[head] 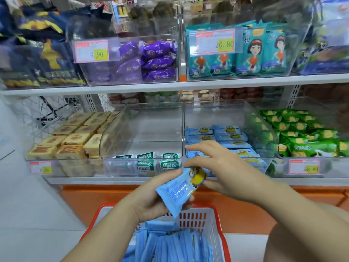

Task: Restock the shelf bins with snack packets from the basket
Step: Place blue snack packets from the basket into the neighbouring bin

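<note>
Basket (pixel 212 230) down front is packed with blue packets (pixel 170 242), so plenty left to go. One blue minion packet (pixel 179 188) is held above it, just in front of the lower shelf. The left hand (pixel 151 201) grips its bottom end and the right hand (pixel 217 173) pinches the top. Next move, I'd guess: lift it over the clear bin (pixel 213 104) lip and lay it flat on the matching stack (pixel 228 137).

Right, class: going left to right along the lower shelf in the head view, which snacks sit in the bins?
tan square packets → white-and-green packets → light-blue cartoon packets → green packets
</note>
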Demonstrator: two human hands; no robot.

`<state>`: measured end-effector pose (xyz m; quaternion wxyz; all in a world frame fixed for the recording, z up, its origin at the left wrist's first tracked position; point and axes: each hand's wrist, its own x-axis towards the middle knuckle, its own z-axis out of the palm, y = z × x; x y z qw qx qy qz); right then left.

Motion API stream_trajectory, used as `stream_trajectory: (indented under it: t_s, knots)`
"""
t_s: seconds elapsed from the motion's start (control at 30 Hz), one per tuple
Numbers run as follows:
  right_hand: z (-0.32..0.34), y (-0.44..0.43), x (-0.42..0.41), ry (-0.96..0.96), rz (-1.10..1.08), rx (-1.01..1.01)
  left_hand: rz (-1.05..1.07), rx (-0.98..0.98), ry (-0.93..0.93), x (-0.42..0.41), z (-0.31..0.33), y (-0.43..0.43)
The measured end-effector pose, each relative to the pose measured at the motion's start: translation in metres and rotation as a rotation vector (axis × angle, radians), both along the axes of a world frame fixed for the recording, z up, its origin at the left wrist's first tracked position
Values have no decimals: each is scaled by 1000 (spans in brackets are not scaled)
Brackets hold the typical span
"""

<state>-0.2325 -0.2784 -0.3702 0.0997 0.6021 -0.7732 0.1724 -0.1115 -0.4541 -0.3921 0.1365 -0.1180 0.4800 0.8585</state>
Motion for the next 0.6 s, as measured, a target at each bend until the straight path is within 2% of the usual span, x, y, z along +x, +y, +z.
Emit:
stream_trajectory:
  t_s: [0.1,0.17,0.27,0.33,0.43,0.6]
  knots:
    - [-2,1,-15,79,45,-85,11,27,-8,-12,3,-2]
    - [0,5,-35,129,-30,-104,81,18,7,-25,8,-5]
    - [3,16,-79,205,-338,-65,340,-361,96,-48,12,-5]
    - [3,24,-104,229,-587,80,453,-624,172,-63,15,-2]
    - [-1,29,-124,335,-833,352,369,-911,300,-89,12,8]
    - [-8,15,-135,337,-870,480,114,-1306,407,-136,7,29]
